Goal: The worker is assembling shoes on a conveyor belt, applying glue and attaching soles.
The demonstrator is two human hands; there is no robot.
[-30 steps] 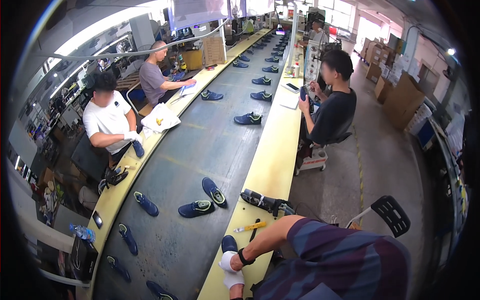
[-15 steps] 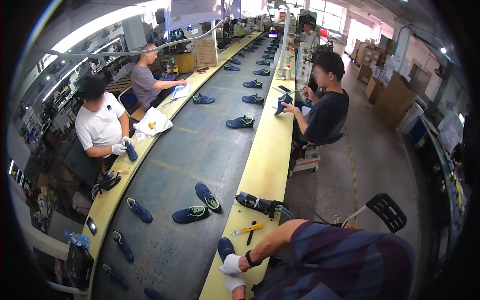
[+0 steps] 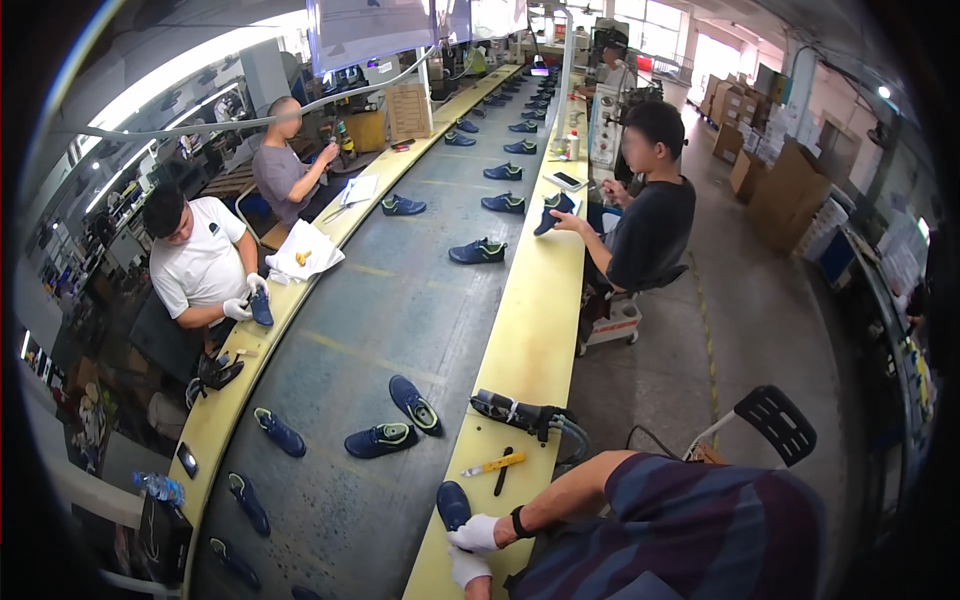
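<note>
Belt (image 3: 370, 330): runs along the desk's (image 3: 530, 300) left edge. Desk: narrow; bare stretch at its far part. Black tool (image 3: 515, 408): lies across the desk edge to edge, closing off forward room. Shoe (image 3: 452, 505): on or just above the desk's near part, by its left edge, rounded end forward. Right hand (image 3: 475, 534): closed on shoe's near end. Left hand (image 3: 468, 568): over desk's near part; grip cannot be told. Judgement: hold firmly, brace with both hands, work inward from desk's left edge, clear of knife (image 3: 494, 464) and stick (image 3: 503, 480), crossed mid-desk.
</note>
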